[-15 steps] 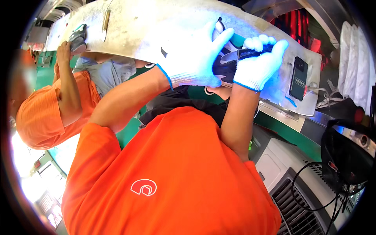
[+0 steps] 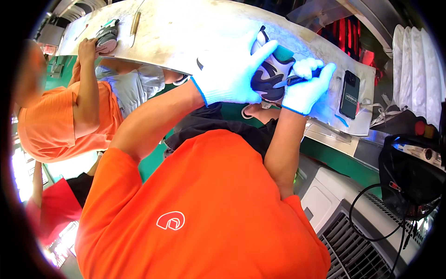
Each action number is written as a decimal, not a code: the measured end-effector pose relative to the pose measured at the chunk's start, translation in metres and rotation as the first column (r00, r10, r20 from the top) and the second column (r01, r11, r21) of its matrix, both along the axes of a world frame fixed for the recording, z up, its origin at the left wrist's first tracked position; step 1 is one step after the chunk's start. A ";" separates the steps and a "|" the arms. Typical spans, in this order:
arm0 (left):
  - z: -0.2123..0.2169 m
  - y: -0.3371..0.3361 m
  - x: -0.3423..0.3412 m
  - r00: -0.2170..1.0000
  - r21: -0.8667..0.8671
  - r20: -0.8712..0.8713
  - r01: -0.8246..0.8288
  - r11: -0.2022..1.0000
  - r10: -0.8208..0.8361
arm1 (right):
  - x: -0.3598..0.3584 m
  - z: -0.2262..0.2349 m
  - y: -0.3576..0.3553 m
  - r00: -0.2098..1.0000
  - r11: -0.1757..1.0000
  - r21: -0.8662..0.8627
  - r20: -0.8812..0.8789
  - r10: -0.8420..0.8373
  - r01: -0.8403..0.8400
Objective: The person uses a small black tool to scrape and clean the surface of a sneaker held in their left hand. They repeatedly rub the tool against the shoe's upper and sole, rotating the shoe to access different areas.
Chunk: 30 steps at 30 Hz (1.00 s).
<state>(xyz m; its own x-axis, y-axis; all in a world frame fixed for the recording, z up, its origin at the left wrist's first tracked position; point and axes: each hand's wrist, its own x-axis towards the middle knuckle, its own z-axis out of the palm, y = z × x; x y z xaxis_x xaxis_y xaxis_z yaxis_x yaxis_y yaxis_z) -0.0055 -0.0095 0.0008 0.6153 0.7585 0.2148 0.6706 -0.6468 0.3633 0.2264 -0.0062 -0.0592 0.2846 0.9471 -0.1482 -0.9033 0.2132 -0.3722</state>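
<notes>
Two white-gloved hands work on one item: a black, white and teal athletic shoe [image 2: 269,69] held above the pale, worn metal tabletop [image 2: 186,32]. Our left hand [image 2: 231,69] is closed around the near side of the shoe, fingers spread over its upper, and carries its weight. Our right hand [image 2: 306,88], just right of the shoe, is closed on a slim dark pen-like tool [image 2: 297,80] whose tip touches the shoe's side.

For good results, we judge that the left hand should keep the shoe steady and tilted toward the tool, while the right hand guides the tip with light, short strokes; the wrist should rest against the shoe for control.

Just beyond the right hand, a flat black rectangular phone [image 2: 349,94] lies on the tabletop, its face bearing a small pale label. Well left of the left hand, a co-worker's bare hand [image 2: 87,46] presses a second grey and teal shoe [image 2: 107,36] on the same tabletop. Red panels [image 2: 346,39] stand past the phone.
</notes>
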 end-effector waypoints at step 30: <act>0.008 -0.006 -0.053 0.995 -0.193 0.086 -0.034 0.981 0.051 | -0.030 0.065 -0.058 -0.435 0.972 -0.231 0.879 0.195 -0.032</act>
